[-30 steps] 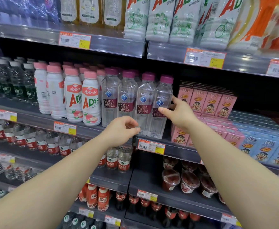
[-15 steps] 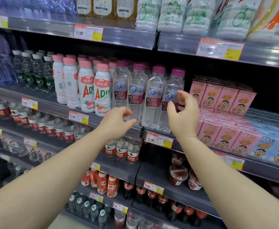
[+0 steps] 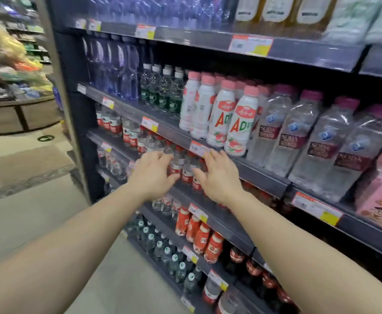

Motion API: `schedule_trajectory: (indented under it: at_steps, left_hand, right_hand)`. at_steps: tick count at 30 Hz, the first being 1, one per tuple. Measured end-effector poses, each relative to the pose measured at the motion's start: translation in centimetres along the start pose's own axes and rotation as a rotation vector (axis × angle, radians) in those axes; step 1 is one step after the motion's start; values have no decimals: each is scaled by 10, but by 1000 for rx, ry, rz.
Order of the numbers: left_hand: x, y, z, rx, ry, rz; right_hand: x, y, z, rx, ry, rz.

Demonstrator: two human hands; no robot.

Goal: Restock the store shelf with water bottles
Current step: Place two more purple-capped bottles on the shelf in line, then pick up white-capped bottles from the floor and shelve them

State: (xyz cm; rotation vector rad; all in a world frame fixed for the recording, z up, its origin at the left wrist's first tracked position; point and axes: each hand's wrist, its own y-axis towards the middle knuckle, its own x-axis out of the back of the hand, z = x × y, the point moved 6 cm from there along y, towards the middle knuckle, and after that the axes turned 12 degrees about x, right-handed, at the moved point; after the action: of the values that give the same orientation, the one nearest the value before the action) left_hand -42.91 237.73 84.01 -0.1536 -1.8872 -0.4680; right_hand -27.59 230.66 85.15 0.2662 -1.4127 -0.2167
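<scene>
A person reaches both bare arms toward a store shelf [image 3: 178, 134] of drinks, the view blurred by movement. At far left, an open aisle floor [image 3: 27, 168] gives free room beside the shelf's end post. The left hand [image 3: 156, 173], fingers loosely curved and holding nothing, hovers in front of the small red-labelled water bottles [image 3: 181, 164] standing in a tight row on the second tier down; whether its fingertips touch a bottle cannot be told. Just beside it, the right hand [image 3: 219, 177] is spread wide, empty, its fingertips near the price-tag rail [image 3: 199, 147] of the tier above. That rail overhangs the row, so any bottle likely has to tip or slide forward under the lip. The bottles are probably light, thin-walled plastic, smooth and easily dented, so a hold round the labelled middle seems surest. Neighbours stand touching, leaving little finger room between them. Further right, white AD milk bottles [image 3: 237, 125] and clear soda bottles [image 3: 298, 141] crowd the upper tier.
</scene>
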Motion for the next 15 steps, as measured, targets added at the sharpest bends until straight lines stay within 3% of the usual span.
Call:
schedule_trajectory:
  at_steps: [5, 15]
  left_hand:
    - [19, 6, 128, 124, 173, 33]
    - [75, 2, 371, 396, 247, 29]
  right_hand:
    - [-65, 73, 115, 92, 35, 173]
    - [-179, 178, 311, 200, 168, 244]
